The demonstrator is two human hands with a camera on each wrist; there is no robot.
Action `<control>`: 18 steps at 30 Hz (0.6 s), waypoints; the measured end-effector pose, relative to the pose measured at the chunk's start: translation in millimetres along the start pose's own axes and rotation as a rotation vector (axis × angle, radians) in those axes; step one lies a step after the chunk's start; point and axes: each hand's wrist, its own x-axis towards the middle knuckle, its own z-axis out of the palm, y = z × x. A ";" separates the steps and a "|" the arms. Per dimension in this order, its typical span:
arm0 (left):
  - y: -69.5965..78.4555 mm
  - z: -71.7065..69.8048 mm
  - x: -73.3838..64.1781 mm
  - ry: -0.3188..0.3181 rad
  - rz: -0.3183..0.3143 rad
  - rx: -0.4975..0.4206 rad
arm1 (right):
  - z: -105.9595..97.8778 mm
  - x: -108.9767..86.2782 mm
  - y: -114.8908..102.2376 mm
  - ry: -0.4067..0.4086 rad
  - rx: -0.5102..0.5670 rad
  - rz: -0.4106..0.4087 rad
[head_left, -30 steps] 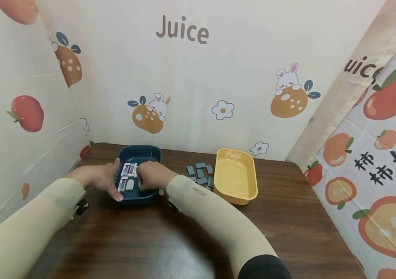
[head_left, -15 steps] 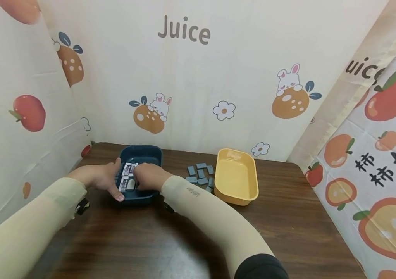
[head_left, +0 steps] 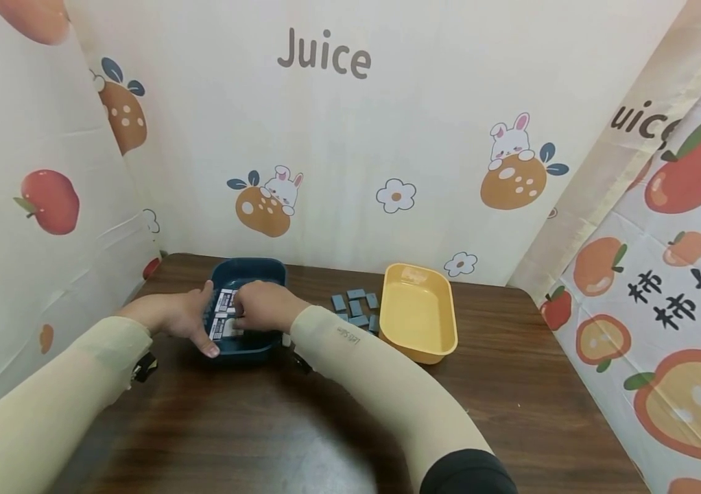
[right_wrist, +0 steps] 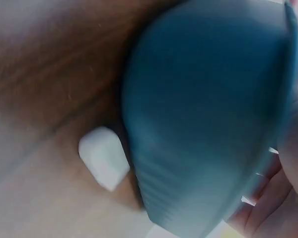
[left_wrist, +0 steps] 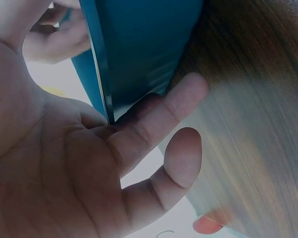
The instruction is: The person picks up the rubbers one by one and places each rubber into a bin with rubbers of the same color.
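Observation:
A dark blue tray (head_left: 256, 269) stands at the back left of the table. My left hand (head_left: 182, 321) rests spread against its left side. In the left wrist view its fingers (left_wrist: 154, 124) lie along the outer wall. My right hand (head_left: 267, 306) reaches into the tray with bent fingers; what lies under them is hidden. Small white pieces with dark printed labels (head_left: 223, 302) line the tray's left part. Beside them is a plain white piece (head_left: 234, 328), partly covered by the right thumb. The right wrist view shows a small white block (right_wrist: 104, 157) on the table outside the tray.
Several slate-blue small blocks (head_left: 355, 308) lie on the table between the two trays. A yellow tray (head_left: 418, 345) stands to their right. The brown wooden table (head_left: 542, 412) backs onto a printed fabric screen (head_left: 350, 123), with further screens at both sides.
My right hand first shifted left within the blue tray, towards the labelled pieces. It has since risen slightly, and its thumb now shows over the plain white piece. The left hand has stayed put.

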 end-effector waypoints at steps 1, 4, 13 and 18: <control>-0.1 0.5 1.2 0.001 0.001 -0.001 | -3.6 -2.6 2.1 0.008 0.002 0.006; 0.0 0.8 2.8 0.000 -0.004 -0.006 | -15.3 -11.8 8.5 0.035 0.014 0.017; 2.9 0.1 4.3 0.006 -0.016 0.005 | -37.4 -38.6 38.8 0.041 0.057 0.040; 2.9 -0.6 5.1 0.001 -0.018 0.008 | -37.2 -45.3 53.8 -0.004 0.095 0.102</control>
